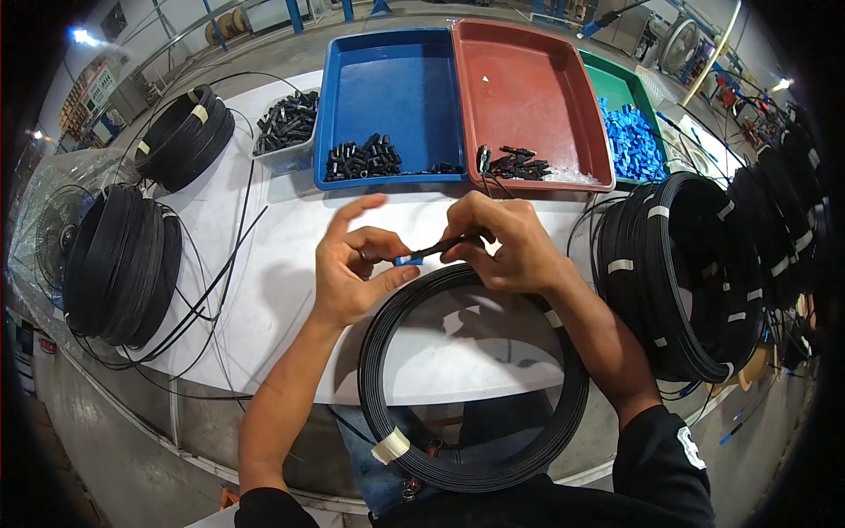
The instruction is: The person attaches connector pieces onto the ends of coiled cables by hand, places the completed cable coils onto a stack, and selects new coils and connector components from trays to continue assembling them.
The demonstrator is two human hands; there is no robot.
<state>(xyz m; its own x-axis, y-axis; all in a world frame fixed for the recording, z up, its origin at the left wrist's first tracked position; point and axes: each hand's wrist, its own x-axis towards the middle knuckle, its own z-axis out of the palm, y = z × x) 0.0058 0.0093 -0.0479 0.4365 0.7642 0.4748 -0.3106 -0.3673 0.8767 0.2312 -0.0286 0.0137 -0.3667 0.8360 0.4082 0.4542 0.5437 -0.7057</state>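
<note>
While left hand [356, 268] pinches blue piece [407, 260], right hand [502, 242] grips black connector [436, 249] close by, seemingly for alignment; black coil [374, 370] spans bench edge [471, 392], probably keeping slack near.

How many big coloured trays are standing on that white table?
3: a blue tray on the left, a red tray in the middle, and a green tray on the right, partly hidden by the red one.

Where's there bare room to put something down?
The white table has a bare patch between the loose cables and the left hand. The far ends of the blue tray and red tray look mostly bare too. It's crowded on the right, where black coils bunch together.
</note>
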